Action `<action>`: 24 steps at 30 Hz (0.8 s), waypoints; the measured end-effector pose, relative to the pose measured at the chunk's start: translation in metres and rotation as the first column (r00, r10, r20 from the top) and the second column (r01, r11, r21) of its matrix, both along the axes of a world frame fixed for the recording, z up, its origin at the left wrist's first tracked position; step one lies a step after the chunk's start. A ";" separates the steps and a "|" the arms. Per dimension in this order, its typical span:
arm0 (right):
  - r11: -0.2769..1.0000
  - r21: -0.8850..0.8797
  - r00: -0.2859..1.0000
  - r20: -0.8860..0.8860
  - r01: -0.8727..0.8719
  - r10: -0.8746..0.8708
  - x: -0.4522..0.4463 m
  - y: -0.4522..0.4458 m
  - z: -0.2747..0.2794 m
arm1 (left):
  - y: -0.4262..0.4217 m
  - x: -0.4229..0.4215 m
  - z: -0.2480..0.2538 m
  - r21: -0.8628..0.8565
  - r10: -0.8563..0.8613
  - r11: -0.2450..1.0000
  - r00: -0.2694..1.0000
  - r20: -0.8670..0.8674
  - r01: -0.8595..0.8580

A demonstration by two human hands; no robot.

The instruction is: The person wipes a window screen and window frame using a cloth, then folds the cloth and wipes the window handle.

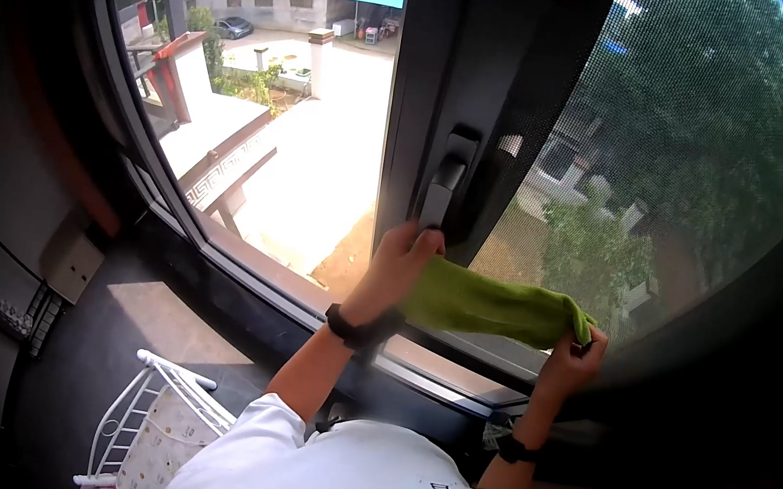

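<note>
A green cloth (492, 303) is held stretched at four o'clock from view centre. Its nine-o'clock end is gripped by the left hand (394, 270), its three-o'clock end pinched by the right hand (572, 363). A window handle (445, 182) is noted at the cloth's eleven o'clock.

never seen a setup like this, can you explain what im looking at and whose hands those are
There is no machine here, just a person in a white shirt using bare hands. The single picture comes from a camera worn on their head, looking forward and down. A green cloth is held out between the left hand and the right hand. The left hand is by the lower end of a window handle; whether they touch is unclear. At lower left, white-barred furniture with a patterned pad stands nearby.
</note>
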State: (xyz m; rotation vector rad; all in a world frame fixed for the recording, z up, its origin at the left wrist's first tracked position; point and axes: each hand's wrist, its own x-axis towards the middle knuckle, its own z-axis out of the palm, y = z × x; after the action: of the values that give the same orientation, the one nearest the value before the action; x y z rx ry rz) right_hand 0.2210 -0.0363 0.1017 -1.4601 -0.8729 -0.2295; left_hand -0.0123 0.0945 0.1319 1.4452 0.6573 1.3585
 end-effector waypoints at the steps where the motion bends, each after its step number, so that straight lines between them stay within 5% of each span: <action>1: 1.000 -0.028 0.999 0.040 -0.011 0.012 0.001 -0.002 -0.002 | 0.001 -0.004 0.006 0.040 -0.011 0.999 0.997 -0.071 0.014; 6: 0.998 0.053 0.995 0.098 0.027 -0.032 0.000 -0.013 0.027 | -0.003 -0.010 0.064 0.034 -0.131 0.991 0.990 -0.053 0.133; 9: 0.979 0.201 0.997 0.071 -0.043 0.030 -0.004 -0.010 0.038 | -0.003 -0.005 0.044 0.049 -0.071 0.996 0.997 -0.024 0.072; 14: 0.999 0.044 0.991 0.130 0.024 -0.029 0.001 -0.009 0.026 | -0.006 -0.003 0.019 0.021 -0.061 0.998 0.998 -0.006 0.061; 16: 1.000 0.028 0.993 0.116 0.004 -0.007 -0.001 -0.011 0.023 | -0.005 -0.007 0.031 0.086 -0.046 0.995 0.995 -0.083 0.053; 19: 0.999 0.037 0.996 0.084 -0.018 0.015 0.002 -0.014 0.027 | -0.005 -0.010 0.062 -0.064 -0.136 0.989 0.991 0.006 0.136; 24: 0.998 0.050 0.995 0.086 0.049 -0.053 0.001 -0.009 0.029 | -0.004 -0.002 0.019 -0.012 -0.073 0.997 0.993 0.089 0.074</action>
State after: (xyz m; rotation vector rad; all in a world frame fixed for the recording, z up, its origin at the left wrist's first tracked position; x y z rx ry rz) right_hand 0.2221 -0.0455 0.1306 -1.4376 -0.8949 -0.3524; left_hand -0.0146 0.0904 0.1505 1.3762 0.5505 1.3491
